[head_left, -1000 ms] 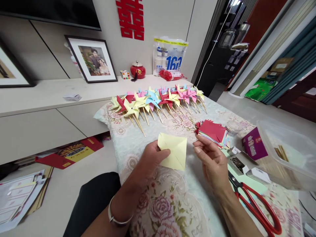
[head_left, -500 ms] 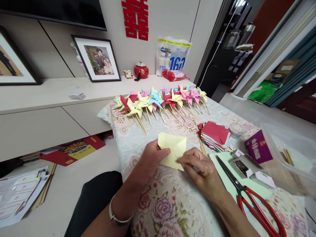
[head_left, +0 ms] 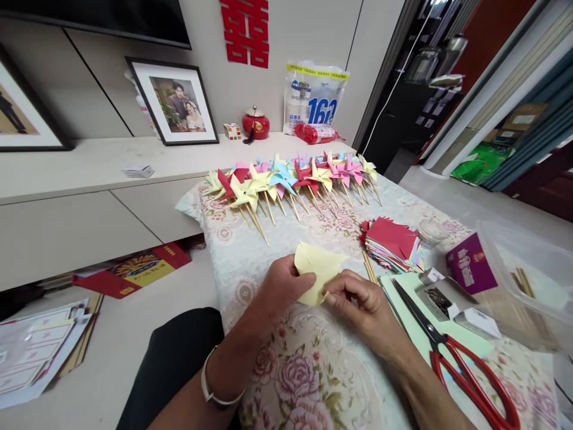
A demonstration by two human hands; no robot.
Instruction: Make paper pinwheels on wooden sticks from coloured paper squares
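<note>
A pale yellow paper square (head_left: 316,267) with cut corners is held just above the floral tablecloth (head_left: 308,370). My left hand (head_left: 283,288) pinches its left edge, thumb on top. My right hand (head_left: 364,307) pinches its lower right corner and bends that corner inward. A stack of coloured paper squares (head_left: 393,242), red on top, lies to the right of my hands. A row of finished paper pinwheels (head_left: 286,179) on wooden sticks lies across the far end of the table.
Red-handled scissors (head_left: 461,364) lie at the right on a green sheet. Behind them are a purple box (head_left: 470,267), a small clear jar (head_left: 430,232), thin sticks (head_left: 369,269) and a clear plastic tub (head_left: 528,280). A low cabinet (head_left: 89,203) runs along the left.
My right hand came in from beside the paper stack to the yellow square's lower right corner and started folding it inward. The square now looks curled instead of flat.
</note>
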